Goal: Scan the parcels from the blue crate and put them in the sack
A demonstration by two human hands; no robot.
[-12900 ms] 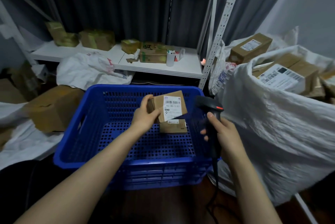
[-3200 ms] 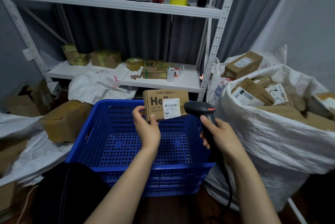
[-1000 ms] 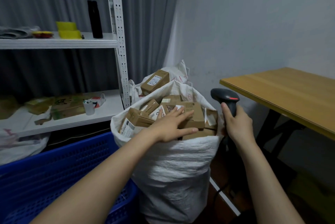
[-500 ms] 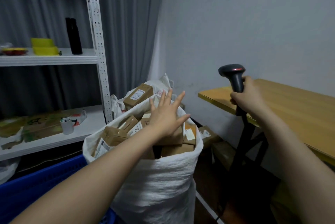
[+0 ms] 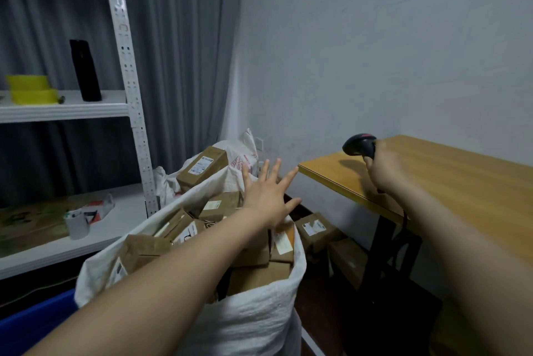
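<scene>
On my remote monitor, a corner of the blue crate (image 5: 34,315) shows at the near left, its inside out of view. Three seconds ago I saw no parcel in it except the one held up for scanning. Beyond it stands the white shelf (image 5: 63,109) with yellow tape rolls (image 5: 28,88) and a black bottle (image 5: 85,70). In the middle, the white sack (image 5: 245,324) is packed to its rim with brown parcels (image 5: 259,275). The last one scanned lies among them, though I cannot pick it out. The left hand (image 5: 268,197), which lay flat on that parcel a second ago, has lifted off. It hovers over the sack's far rim, fingers spread wide, holding nothing. Behind is a second sack (image 5: 242,153) with a labelled box (image 5: 202,163) on top. To the right, the right hand (image 5: 383,171) has its fingers wrapped round the handle of the black scanner (image 5: 359,145). Half a second ago the scanner stood upright and higher. It has now come down low over the near-left corner of the wooden table (image 5: 461,182), and I cannot tell whether it touches. More floor boxes (image 5: 314,228) lie under the table. I judge the parcel delivered and the scanner being set aside. If the crate is indeed empty, the job is all but done.
</scene>
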